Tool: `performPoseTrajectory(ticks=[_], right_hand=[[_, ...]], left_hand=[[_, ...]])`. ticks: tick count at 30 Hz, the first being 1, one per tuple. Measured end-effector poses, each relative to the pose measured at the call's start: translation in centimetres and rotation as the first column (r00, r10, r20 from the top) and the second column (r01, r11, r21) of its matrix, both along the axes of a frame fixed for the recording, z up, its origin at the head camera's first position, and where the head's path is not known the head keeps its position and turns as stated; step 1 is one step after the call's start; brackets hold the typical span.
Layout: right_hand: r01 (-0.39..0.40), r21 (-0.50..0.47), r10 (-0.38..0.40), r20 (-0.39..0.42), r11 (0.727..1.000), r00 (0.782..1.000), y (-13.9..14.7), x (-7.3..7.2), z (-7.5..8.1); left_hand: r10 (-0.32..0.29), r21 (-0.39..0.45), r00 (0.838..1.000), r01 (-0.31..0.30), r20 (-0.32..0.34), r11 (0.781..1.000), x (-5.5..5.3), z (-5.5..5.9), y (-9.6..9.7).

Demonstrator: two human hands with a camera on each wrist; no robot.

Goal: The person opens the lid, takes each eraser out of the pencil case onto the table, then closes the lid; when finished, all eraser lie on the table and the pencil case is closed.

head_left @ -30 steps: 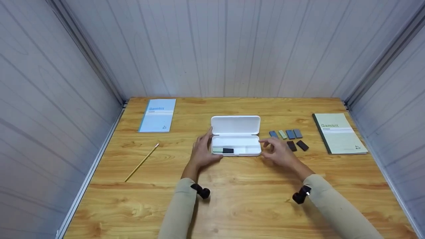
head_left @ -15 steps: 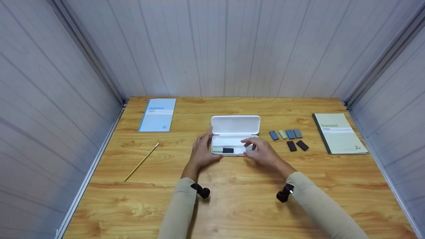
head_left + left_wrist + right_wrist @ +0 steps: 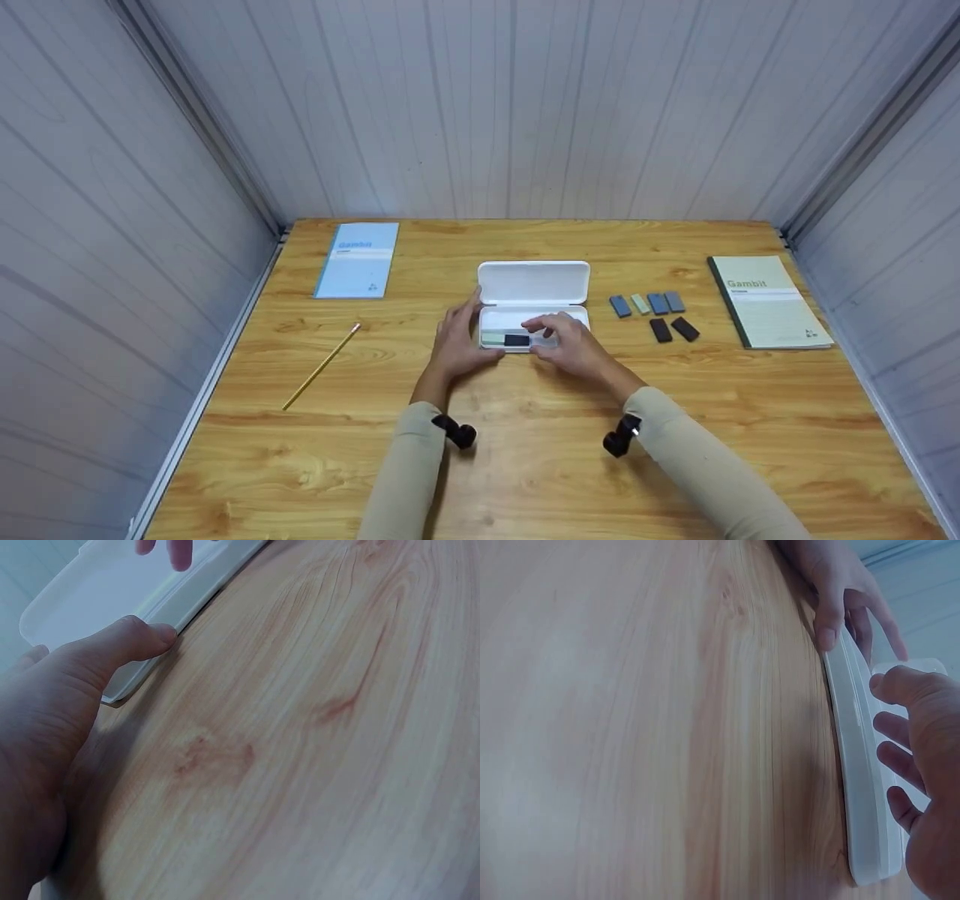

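A white pencil case (image 3: 534, 282) lies in the middle of the head view, its lid raised at the back. Inside, along the front, sit a black eraser-like block (image 3: 517, 340) and a pale green one (image 3: 493, 337). My left hand (image 3: 454, 341) holds the case's left end, thumb (image 3: 139, 641) on the front edge and fingers round the side and back. Over the case's right half hovers my right hand (image 3: 574, 346), its loosely bent fingers (image 3: 900, 761) apart from the thumb. Nothing shows between them; its fingertips come close to the black block.
Right of the case lie several blue, green and black blocks (image 3: 658, 303). A green notebook (image 3: 769, 302) is farther right, a blue notebook (image 3: 356, 260) at the back left. A yellow pencil (image 3: 321, 367) rests on the wooden table (image 3: 540, 472), which white walls enclose.
My right hand has moved left from the case's right end to above its interior, near the black block. The left hand has stayed on the left end.
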State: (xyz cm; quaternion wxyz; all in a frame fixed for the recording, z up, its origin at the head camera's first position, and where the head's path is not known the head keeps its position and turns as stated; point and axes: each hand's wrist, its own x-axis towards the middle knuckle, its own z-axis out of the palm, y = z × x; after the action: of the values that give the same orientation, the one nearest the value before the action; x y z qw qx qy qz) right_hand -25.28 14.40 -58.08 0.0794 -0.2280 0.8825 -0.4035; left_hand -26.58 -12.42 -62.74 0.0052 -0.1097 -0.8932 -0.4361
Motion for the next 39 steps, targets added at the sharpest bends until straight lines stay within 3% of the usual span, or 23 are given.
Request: performPoseTrajectory(ticks=[13, 19, 25, 32, 39], right_hand=[[-0.045, -0.020, 0.044, -0.065, 0.999, 0.997, -1.3, -0.5, -1.2], [-0.045, 0.002, 0.045, -0.061, 0.999, 0.997, -1.8, -0.2, -0.8], [-0.046, 0.025, 0.048, -0.073, 0.999, 0.996, -2.2, -0.3, -0.9], [-0.079, -0.050, 0.070, -0.151, 0.996, 0.986, -2.1, -1.3, -3.0], [-0.062, -0.006, 0.061, -0.093, 0.998, 0.994, -2.5, -1.7, -4.0]], left_hand=[[0.001, 0.002, 1.000, -0.001, 0.000, 1.000, 0.0, -0.2, 0.1], [-0.001, -0.020, 0.999, 0.000, -0.032, 1.000, -0.1, 0.1, 0.1], [0.009, -0.025, 1.000, -0.010, -0.017, 1.000, 0.0, 0.1, 0.1], [0.022, -0.007, 1.000, -0.022, -0.021, 1.000, -0.2, -0.3, 0.0], [0.020, -0.015, 1.000, -0.020, -0.009, 1.000, -0.2, -0.1, 0.2]])
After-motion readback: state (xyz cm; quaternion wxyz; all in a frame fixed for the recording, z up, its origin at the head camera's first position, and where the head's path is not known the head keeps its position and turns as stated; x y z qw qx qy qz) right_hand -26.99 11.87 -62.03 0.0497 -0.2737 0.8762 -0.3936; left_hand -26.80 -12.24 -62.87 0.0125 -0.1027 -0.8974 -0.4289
